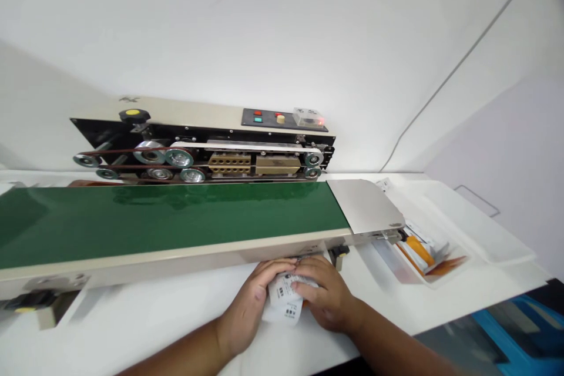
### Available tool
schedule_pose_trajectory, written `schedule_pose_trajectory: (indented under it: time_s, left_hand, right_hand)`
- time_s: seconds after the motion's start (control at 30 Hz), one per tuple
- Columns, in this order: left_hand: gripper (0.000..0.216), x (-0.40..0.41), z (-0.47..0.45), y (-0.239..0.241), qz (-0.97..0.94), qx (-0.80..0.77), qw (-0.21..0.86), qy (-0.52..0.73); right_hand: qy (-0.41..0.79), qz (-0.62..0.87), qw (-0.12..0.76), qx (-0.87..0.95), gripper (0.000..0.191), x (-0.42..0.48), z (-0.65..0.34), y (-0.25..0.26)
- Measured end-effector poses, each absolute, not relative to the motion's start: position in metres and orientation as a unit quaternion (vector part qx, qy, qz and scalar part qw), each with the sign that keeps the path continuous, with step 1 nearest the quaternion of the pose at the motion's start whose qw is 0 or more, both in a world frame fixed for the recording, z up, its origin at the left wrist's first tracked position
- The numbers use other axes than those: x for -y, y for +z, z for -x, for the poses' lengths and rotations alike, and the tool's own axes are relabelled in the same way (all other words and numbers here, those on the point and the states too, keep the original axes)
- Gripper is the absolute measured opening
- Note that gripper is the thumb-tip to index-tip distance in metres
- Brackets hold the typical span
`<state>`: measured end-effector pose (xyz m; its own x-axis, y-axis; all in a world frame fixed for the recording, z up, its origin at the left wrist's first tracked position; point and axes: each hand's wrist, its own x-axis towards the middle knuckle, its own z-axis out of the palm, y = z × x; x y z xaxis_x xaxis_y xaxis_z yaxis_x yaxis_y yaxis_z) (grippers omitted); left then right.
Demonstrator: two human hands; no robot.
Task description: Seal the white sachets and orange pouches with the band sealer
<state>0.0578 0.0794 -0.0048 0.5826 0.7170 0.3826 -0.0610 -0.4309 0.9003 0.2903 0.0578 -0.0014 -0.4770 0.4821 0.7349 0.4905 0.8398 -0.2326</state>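
Between my two hands, just in front of the sealing machine's conveyor, is a small bunch of white printed packets (285, 305); a bit of orange shows beneath them. My left hand (251, 299) curves round their left side, fingers closed toward the top. On the other side my right hand (324, 294) grips them with bent fingers, the fingertips of both hands meeting at the top edge. How many packets there are is hidden. Beyond my hands runs the green conveyor belt (211, 211) of a band sealer (198, 147), with rollers and brass-coloured blocks along its front.
A metal plate (365, 205) ends the conveyor on the right. Past it, a clear plastic bin (405, 270) holds white and orange packets. A black knob (339, 251) juts out near my right hand. Blue plastic (506, 335) shows below the white table (176, 329).
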Motion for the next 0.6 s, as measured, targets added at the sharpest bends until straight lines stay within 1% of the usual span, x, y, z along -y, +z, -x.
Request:
schedule_pose_trajectory:
  time_s: [0.07, 0.17, 0.3, 0.43, 0.5, 0.6]
  left_hand:
    - [0.071, -0.0789, -0.0577, 0.0000, -0.762, -0.211, 0.468, 0.394]
    - [0.055, -0.0781, -0.0595, 0.0016, -0.802, -0.228, 0.403, 0.377]
    - [0.042, -0.0777, -0.0627, -0.0014, -0.829, -0.278, 0.316, 0.368]
    - [0.036, -0.0794, -0.0639, 0.0010, -0.841, -0.277, 0.275, 0.375]
    - [0.033, -0.0803, -0.0636, 0.0023, -0.842, -0.280, 0.263, 0.379]
    - [0.031, -0.0809, -0.0632, 0.0017, -0.839, -0.294, 0.248, 0.384]
  right_hand:
    - [-0.004, 0.300, 0.441, 0.846, 0.047, -0.0574, -0.2930, -0.0029]
    - [-0.002, 0.318, 0.437, 0.841, 0.055, -0.0563, -0.2951, -0.0031]
    - [0.018, 0.324, 0.414, 0.850, 0.050, -0.0541, -0.2942, 0.0016]
    - [0.035, 0.321, 0.393, 0.861, 0.041, -0.0542, -0.2929, 0.0054]
    - [0.042, 0.325, 0.383, 0.864, 0.042, -0.0549, -0.2921, 0.0045]
    - [0.053, 0.337, 0.378, 0.861, 0.051, -0.0555, -0.2905, 0.0004]
